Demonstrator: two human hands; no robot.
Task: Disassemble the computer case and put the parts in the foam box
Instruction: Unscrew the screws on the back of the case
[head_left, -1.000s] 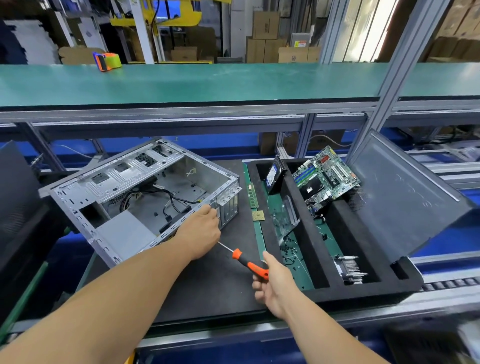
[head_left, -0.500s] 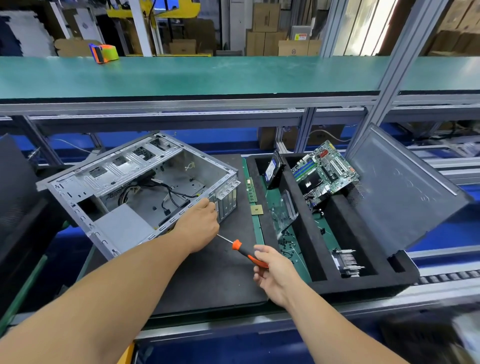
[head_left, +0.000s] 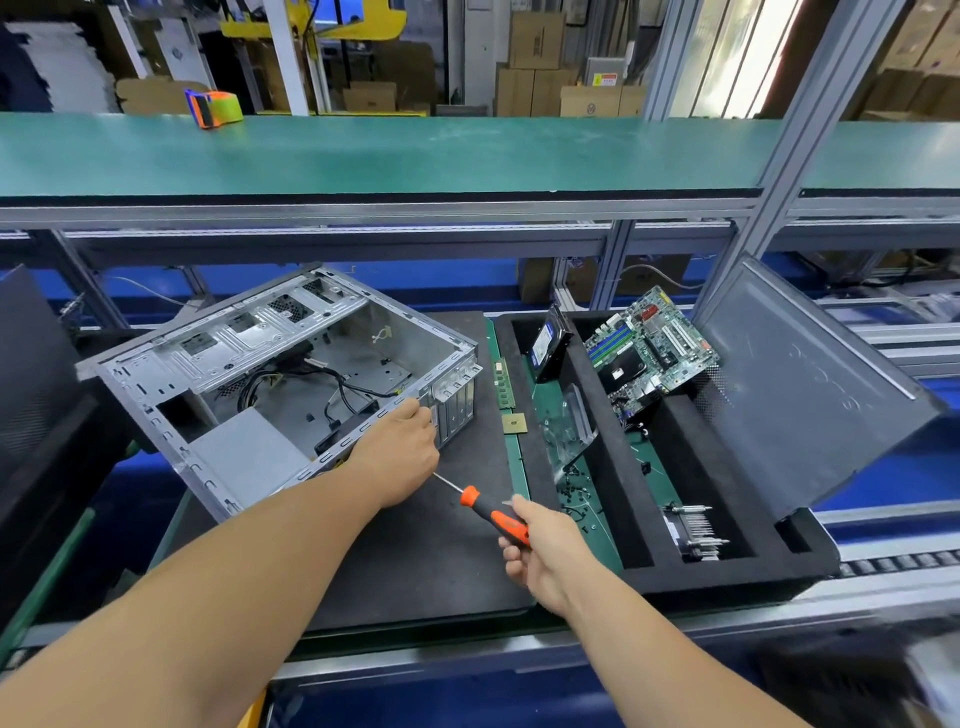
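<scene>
**Case open on mat, foam box partly loaded**

Computer case (head_left: 291, 384) lying open-side up on black mat (head_left: 415, 561), left of foam box (head_left: 613, 467). Left hand (head_left: 400, 457) on case's near top rail, grip curled over the edge. Right hand (head_left: 540, 551) grip wrapped round orange screwdriver (head_left: 488, 512), tip aimed toward left hand. In foam box: motherboard (head_left: 649, 348) tilted, drive (head_left: 545, 343) upright, heatsink (head_left: 693, 530) near end. Side panel (head_left: 810, 384) leaning at box's right.

Green-topped shelf (head_left: 415, 150) on aluminium frame; cardboard boxes (head_left: 535, 47) stacked behind.
</scene>
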